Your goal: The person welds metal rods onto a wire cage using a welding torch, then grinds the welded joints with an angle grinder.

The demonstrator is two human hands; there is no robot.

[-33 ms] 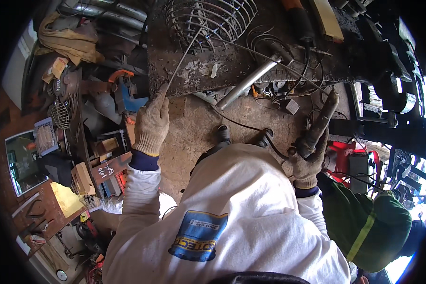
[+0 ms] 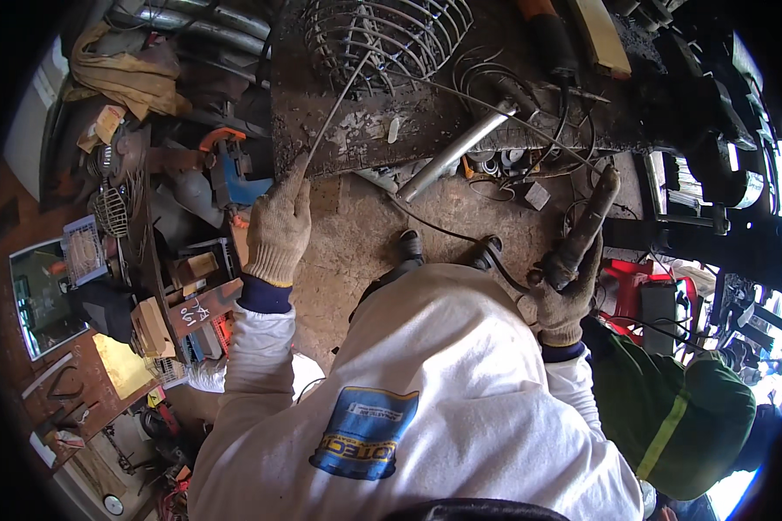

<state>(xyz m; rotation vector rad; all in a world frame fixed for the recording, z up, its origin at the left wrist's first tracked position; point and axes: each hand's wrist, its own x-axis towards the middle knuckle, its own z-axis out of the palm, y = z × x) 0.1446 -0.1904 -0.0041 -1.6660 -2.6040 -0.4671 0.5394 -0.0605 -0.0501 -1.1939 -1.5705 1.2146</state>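
Observation:
My left hand (image 2: 280, 227), in a knitted work glove, is closed round the near end of a thin metal rod (image 2: 337, 106). That rod slants up to the wire cage (image 2: 389, 35), a rounded frame of curved metal rods on the dark workbench (image 2: 356, 130). My right hand (image 2: 565, 300), gloved too, grips a welding electrode holder (image 2: 587, 221) with a dark cable behind it. From the holder's tip a long thin electrode (image 2: 513, 118) runs up and left to the near side of the cage. Whether either tip touches the cage I cannot tell.
A metal tube (image 2: 456, 152) juts over the bench's front edge. An angle grinder (image 2: 547, 39) and a wooden strip (image 2: 601, 36) lie farther back. A blue clamp (image 2: 235, 178) is at the left. Close on the right is a person in green (image 2: 678, 408). A cable crosses the floor.

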